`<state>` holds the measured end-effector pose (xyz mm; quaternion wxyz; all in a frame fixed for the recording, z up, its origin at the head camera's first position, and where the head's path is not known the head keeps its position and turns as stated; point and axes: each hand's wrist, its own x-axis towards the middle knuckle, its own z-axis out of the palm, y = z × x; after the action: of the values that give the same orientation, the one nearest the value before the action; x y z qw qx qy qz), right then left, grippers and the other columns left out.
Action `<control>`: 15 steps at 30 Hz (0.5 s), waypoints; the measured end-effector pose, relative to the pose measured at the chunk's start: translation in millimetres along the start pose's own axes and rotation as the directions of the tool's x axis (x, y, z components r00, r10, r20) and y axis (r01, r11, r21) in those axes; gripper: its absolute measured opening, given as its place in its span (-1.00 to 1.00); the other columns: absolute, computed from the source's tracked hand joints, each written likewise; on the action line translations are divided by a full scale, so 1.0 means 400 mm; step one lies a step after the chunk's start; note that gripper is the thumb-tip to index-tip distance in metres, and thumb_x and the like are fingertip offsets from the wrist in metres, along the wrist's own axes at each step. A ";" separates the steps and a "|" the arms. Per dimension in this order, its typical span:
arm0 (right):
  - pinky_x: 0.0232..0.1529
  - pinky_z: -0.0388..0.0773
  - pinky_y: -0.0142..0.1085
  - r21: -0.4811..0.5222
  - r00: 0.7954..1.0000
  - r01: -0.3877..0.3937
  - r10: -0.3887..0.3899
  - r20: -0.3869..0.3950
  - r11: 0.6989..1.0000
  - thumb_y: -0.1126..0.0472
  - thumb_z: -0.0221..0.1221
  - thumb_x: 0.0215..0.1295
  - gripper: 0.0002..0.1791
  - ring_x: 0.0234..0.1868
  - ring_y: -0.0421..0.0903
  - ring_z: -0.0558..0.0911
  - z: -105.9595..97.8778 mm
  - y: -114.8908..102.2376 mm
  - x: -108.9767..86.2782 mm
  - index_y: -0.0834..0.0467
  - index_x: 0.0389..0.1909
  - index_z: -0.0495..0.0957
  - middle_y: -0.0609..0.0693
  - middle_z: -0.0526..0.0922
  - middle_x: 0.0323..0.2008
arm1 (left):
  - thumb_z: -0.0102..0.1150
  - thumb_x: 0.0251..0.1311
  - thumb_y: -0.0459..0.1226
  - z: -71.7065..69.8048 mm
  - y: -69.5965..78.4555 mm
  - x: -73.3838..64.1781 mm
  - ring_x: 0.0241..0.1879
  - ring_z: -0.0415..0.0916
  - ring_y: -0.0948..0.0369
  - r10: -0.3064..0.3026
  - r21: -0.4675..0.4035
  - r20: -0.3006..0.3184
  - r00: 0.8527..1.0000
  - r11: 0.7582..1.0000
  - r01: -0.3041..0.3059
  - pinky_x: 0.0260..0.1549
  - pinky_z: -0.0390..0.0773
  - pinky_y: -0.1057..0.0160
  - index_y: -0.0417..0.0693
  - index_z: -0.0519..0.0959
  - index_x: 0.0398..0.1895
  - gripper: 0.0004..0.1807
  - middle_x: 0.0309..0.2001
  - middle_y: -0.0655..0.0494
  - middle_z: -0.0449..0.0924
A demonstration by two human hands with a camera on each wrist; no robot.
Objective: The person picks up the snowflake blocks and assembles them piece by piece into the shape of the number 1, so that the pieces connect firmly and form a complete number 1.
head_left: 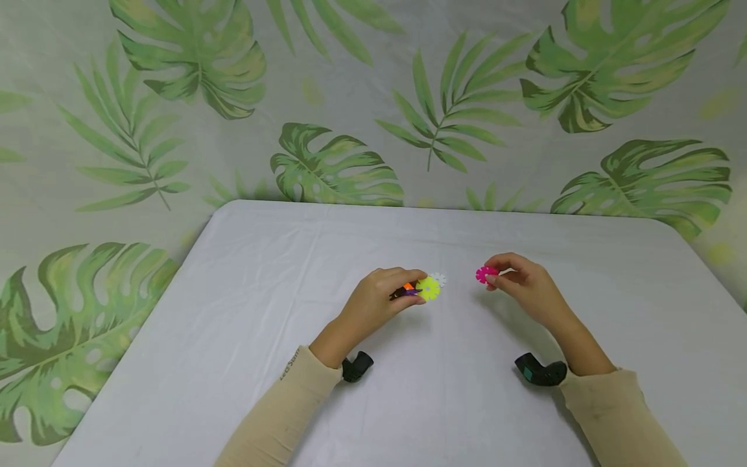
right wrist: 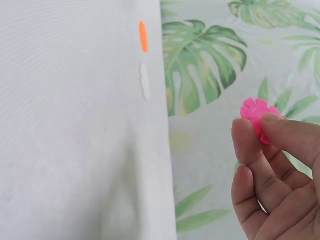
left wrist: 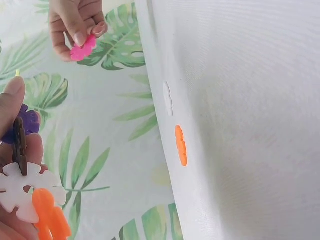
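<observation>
A white-covered table [head_left: 438, 415] is backed by a leaf-print backdrop [head_left: 327, 78]. Above it, a pink notched disc [head_left: 483, 275] is pinched in the right hand [head_left: 528, 284]; a cluster of notched discs [left wrist: 12, 184], including a yellow disc [head_left: 428, 289], is gripped in the left hand [head_left: 378, 293]. Were the pinch loosened, the pink notched disc could be dropped; if squeezed unevenly, the cluster might be sprung apart. A loose white piece [left wrist: 168, 99] and a loose orange piece [left wrist: 181, 145] could be scattered by a lowered hand.

free: between left grip [head_left: 380, 293] and right grip [head_left: 528, 287] | table [head_left: 443, 415] obstacles: white disc [left wrist: 168, 99], orange disc [left wrist: 181, 145]
</observation>
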<state>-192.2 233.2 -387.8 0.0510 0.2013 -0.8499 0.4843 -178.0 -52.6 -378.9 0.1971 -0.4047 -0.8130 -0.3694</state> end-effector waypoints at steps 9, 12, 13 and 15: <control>-0.24 0.49 -0.48 0.010 0.999 0.035 -0.035 -0.007 0.999 0.33 0.16 0.17 -0.79 -0.38 -0.01 0.61 0.006 -0.034 0.028 0.20 -0.15 0.48 0.05 0.55 -0.28 | 0.36 -0.11 -0.22 -0.001 -0.003 -0.002 -0.43 0.40 0.43 0.002 0.003 0.004 1.000 1.000 -0.002 -0.28 0.36 0.43 -0.12 0.57 -0.09 -0.57 -0.31 0.20 0.59; -0.25 0.49 -0.49 0.014 0.998 0.056 -0.056 -0.011 0.998 0.40 0.16 0.15 -0.78 -0.39 0.01 0.61 0.011 -0.054 0.035 0.24 -0.16 0.48 0.09 0.56 -0.29 | 0.35 -0.10 -0.21 -0.002 -0.003 -0.001 -0.43 0.39 0.43 0.001 0.005 0.008 1.000 1.000 -0.001 -0.28 0.36 0.43 -0.11 0.57 -0.09 -0.57 -0.29 0.20 0.59; -0.25 0.49 -0.49 0.018 0.998 0.064 -0.064 -0.011 0.998 0.42 0.16 0.14 -0.78 -0.39 0.01 0.60 0.013 -0.061 0.037 0.26 -0.16 0.48 0.11 0.56 -0.30 | 0.35 -0.10 -0.21 -0.002 -0.003 -0.001 -0.44 0.39 0.43 -0.001 0.005 0.009 1.000 1.000 0.000 -0.29 0.36 0.43 -0.11 0.57 -0.09 -0.57 -0.29 0.20 0.59; -0.24 0.49 -0.49 0.023 0.997 0.080 -0.080 -0.009 0.997 0.46 0.15 0.13 -0.78 -0.39 -0.01 0.60 0.018 -0.077 0.039 0.29 -0.17 0.48 0.14 0.57 -0.30 | 0.35 -0.10 -0.21 -0.003 -0.003 -0.002 -0.44 0.39 0.43 -0.003 0.008 0.009 1.000 1.000 0.003 -0.29 0.36 0.44 -0.11 0.57 -0.09 -0.57 -0.30 0.20 0.59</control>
<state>-193.7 208.7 -362.2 0.0716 0.2337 -0.8352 0.4926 -178.5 -54.1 -379.2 0.1946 -0.4044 -0.8158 -0.3647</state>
